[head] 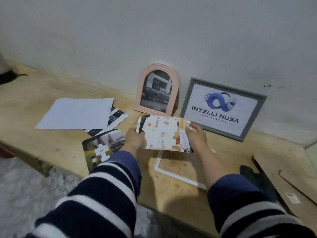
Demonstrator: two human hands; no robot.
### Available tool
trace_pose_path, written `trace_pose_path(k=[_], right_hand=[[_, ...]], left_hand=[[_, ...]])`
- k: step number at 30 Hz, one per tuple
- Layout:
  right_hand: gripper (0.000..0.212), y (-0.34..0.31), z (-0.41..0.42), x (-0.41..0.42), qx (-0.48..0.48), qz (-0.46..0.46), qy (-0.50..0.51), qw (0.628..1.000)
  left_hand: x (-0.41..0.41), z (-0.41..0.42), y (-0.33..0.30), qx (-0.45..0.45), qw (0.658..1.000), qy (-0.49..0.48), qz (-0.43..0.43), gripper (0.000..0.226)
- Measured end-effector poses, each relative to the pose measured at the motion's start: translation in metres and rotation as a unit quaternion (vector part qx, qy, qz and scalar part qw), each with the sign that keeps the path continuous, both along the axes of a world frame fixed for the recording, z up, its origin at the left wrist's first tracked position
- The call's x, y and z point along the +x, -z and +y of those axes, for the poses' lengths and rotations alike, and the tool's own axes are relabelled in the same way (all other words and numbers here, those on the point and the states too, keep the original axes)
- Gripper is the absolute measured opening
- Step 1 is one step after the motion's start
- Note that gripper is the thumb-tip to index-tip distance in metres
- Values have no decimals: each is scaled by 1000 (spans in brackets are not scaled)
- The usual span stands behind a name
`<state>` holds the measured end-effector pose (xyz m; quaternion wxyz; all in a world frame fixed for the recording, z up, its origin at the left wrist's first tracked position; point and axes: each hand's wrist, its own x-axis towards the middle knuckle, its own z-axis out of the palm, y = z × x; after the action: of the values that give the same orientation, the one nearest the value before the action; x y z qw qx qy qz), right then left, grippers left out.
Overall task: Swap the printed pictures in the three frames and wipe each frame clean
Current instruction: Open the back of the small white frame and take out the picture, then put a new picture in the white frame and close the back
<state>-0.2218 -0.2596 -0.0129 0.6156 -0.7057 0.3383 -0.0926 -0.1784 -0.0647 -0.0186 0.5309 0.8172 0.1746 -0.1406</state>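
I hold one printed picture [164, 133] with both hands above the middle of the desk [42, 93]. My left hand [134, 139] grips its left short edge, and my right hand [195, 135] pinches its right short edge, so the long side of the picture runs from left to right between my hands.

Directly under the picture, a little toward the front edge of the desk, lies a white frame [173, 174], flat and without a picture inside. I think its long side runs in nearly the same direction as the picture, but my arms hide a part of it, so I am not sure. Both hands are about equally near to it.

At the back edge, against the wall, a pink arched frame [157, 89] and a grey frame [223, 109] stand, both with pictures in them. To the left lie more prints [103, 148] and a white sheet [77, 113]. A dark cloth [257, 177] lies near the right front corner.
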Motion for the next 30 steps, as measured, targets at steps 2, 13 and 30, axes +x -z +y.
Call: trace_pose_path(k=[2,13,30], right_hand=[[48,-1,23,12,41,31,-43,998],[22,13,170,85,161,146,-135,967],[41,55,275,174,210,103,-114,965]], left_hand=[[9,30,0,14,999,-34,-4,38],[77,175,11,59,990,-129,-23,47],[143,225,52,362,875,320,-15,43]])
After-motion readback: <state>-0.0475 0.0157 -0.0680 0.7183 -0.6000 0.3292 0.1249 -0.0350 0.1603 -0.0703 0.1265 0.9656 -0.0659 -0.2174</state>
